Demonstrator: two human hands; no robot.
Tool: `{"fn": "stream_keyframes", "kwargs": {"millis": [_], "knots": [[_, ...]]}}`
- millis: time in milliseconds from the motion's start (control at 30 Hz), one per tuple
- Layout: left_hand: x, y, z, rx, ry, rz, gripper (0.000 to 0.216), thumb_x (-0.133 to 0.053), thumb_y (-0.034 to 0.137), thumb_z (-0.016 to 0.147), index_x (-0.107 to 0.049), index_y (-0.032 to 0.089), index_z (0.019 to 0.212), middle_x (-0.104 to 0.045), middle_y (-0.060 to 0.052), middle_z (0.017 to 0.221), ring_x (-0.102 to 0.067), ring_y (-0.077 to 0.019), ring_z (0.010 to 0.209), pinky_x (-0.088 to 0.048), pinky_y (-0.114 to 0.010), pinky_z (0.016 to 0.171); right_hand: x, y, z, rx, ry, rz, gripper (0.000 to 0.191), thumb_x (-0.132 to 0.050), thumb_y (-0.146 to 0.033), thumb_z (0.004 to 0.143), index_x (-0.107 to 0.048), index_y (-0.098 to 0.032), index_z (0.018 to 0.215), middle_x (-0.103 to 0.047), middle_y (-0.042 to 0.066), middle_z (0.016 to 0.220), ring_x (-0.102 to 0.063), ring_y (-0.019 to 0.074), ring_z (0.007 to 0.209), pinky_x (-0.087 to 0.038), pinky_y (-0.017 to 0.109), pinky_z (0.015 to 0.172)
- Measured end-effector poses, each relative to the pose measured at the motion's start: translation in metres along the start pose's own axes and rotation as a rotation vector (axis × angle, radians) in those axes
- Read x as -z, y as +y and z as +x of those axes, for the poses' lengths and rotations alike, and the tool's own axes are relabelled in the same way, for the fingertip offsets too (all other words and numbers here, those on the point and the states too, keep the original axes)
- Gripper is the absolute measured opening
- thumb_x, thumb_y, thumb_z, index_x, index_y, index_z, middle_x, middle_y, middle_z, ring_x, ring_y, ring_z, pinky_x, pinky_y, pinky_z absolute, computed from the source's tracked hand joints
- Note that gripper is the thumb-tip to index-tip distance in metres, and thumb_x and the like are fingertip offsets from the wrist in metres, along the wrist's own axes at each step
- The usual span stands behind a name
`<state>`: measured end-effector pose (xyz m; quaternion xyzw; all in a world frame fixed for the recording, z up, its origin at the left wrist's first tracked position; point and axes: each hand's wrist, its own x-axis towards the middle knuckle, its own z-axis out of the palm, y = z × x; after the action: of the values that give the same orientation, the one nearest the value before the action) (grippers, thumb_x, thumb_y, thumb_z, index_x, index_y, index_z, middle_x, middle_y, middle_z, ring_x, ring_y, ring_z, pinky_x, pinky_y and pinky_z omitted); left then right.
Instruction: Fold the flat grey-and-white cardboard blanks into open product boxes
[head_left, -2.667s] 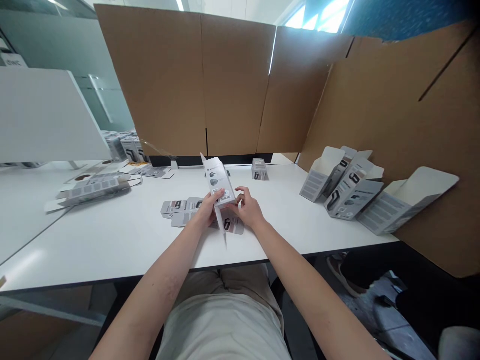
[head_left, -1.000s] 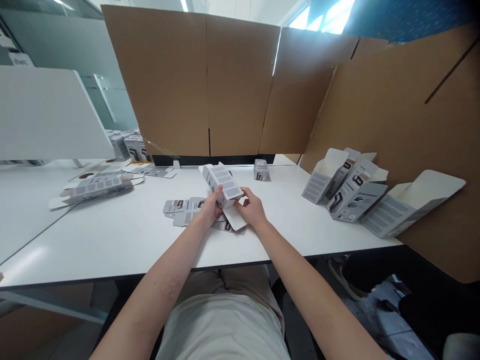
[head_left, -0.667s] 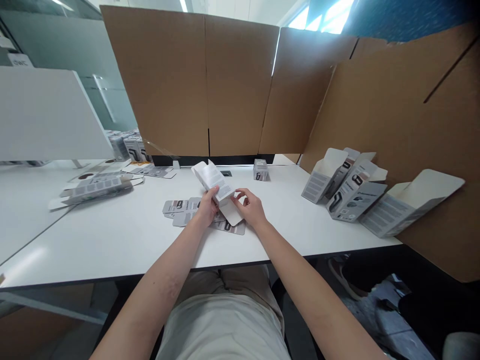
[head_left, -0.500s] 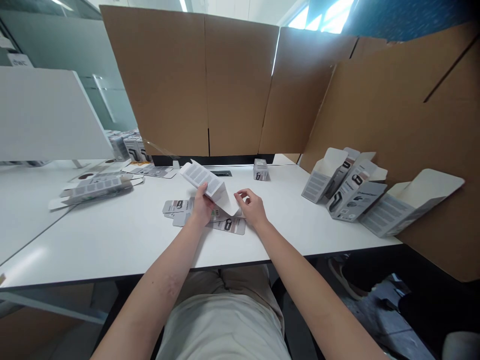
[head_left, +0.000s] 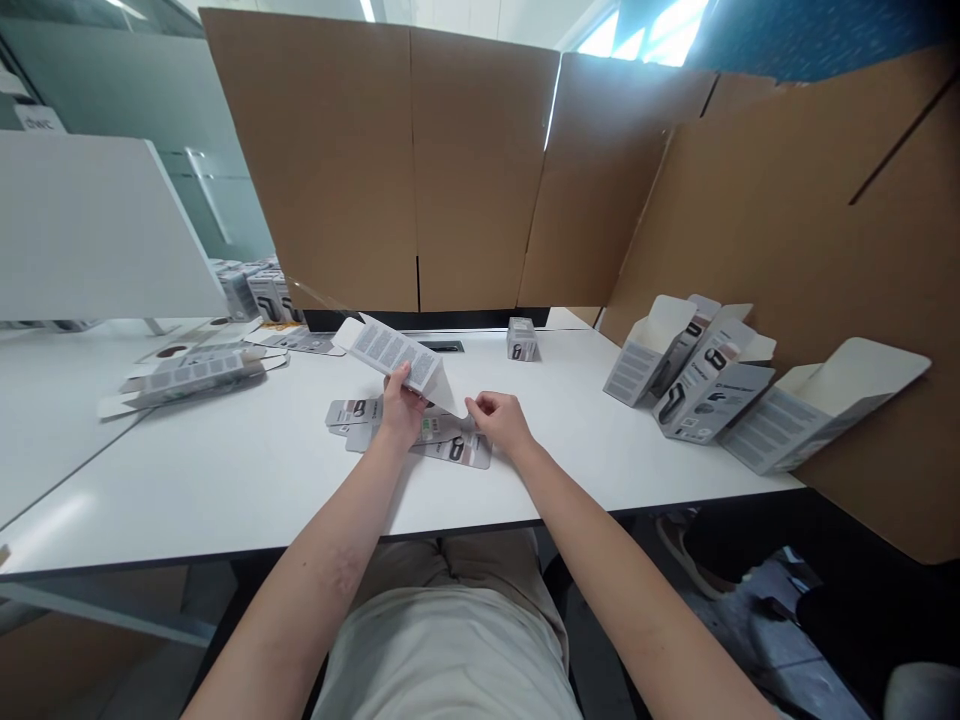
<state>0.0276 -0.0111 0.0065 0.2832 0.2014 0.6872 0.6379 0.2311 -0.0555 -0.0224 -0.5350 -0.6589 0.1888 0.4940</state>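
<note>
My left hand (head_left: 403, 408) is wrapped round a printed cardboard box (head_left: 390, 352), which it holds tilted above the table. At the box's right end a white flap sticks out, and my right hand (head_left: 501, 420) pinches its edge between thumb and fingers. Beneath both hands lie several flat, unfolded cartons (head_left: 454, 450) with product pictures on them. The underside of the held box is hidden from me.
Several opened-out boxes (head_left: 705, 385) stand at the right against a cardboard wall (head_left: 825, 250). A small closed box (head_left: 521, 340) sits at the back. More flattened cartons (head_left: 199, 375) lie at the left. A tall cardboard panel (head_left: 480, 180) borders the table's far side.
The held box has shifted a little to the left with my left hand. My right hand has moved slightly lower and its fingers have closed more on the flap.
</note>
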Motion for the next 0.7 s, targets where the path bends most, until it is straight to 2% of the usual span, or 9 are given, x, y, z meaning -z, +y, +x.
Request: {"fn": "stream_keyframes", "kwargs": {"millis": [167,333,467,600,700], "knots": [[-0.0035,0.0042,-0.0033,0.049,-0.042,-0.01,0.046,-0.098,0.04,0.08,-0.077,0.026,0.119,-0.088,-0.002,0.118,-0.084,-0.0246,0.116,-0.065,-0.033,0.094,0.0001,0.002,0.0017,-0.032,0.068,-0.014,0.041,-0.071,-0.056,0.093,-0.06,-0.027,0.065,-0.066,0.002,0.064,-0.057,0.0202,0.062,-0.047,0.036,0.067],[-0.006,0.0083,-0.0075,0.116,-0.077,-0.005,0.039,-0.096,0.038,0.085,-0.079,0.024,0.117,-0.089,-0.005,0.115,-0.084,-0.0252,0.109,-0.066,-0.032,0.088,0.0004,0.0056,0.0022,-0.058,0.089,-0.069,0.039,-0.072,-0.053,0.092,-0.06,-0.028,0.064,-0.067,0.002,0.063,-0.057,0.0213,0.061,-0.046,0.036,0.066],[-0.0073,0.0078,-0.01,0.144,-0.111,0.005,0.046,-0.098,0.039,0.083,-0.077,0.025,0.121,-0.089,-0.005,0.119,-0.085,-0.0289,0.12,-0.068,-0.036,0.098,0.0004,0.0086,0.0029,-0.061,0.08,-0.103,0.038,-0.072,-0.049,0.093,-0.06,-0.027,0.064,-0.069,0.003,0.064,-0.059,0.0214,0.062,-0.046,0.035,0.066],[-0.006,0.0061,-0.0076,0.119,-0.104,0.005,0.047,-0.099,0.04,0.082,-0.077,0.026,0.12,-0.088,-0.004,0.117,-0.085,-0.0275,0.119,-0.067,-0.035,0.094,0.0009,0.0068,0.0022,-0.033,0.093,-0.089,0.043,-0.071,-0.056,0.095,-0.057,-0.028,0.066,-0.065,0.002,0.064,-0.056,0.0215,0.064,-0.044,0.036,0.066],[-0.0039,0.0062,-0.0043,0.096,-0.05,-0.034,0.041,-0.097,0.038,0.083,-0.077,0.026,0.117,-0.088,-0.002,0.114,-0.085,-0.0237,0.111,-0.067,-0.031,0.088,0.0024,0.0011,-0.0002,0.006,0.066,-0.01,0.051,-0.063,-0.063,0.104,-0.051,-0.028,0.068,-0.061,0.001,0.065,-0.052,0.0209,0.065,-0.043,0.036,0.067]]}}
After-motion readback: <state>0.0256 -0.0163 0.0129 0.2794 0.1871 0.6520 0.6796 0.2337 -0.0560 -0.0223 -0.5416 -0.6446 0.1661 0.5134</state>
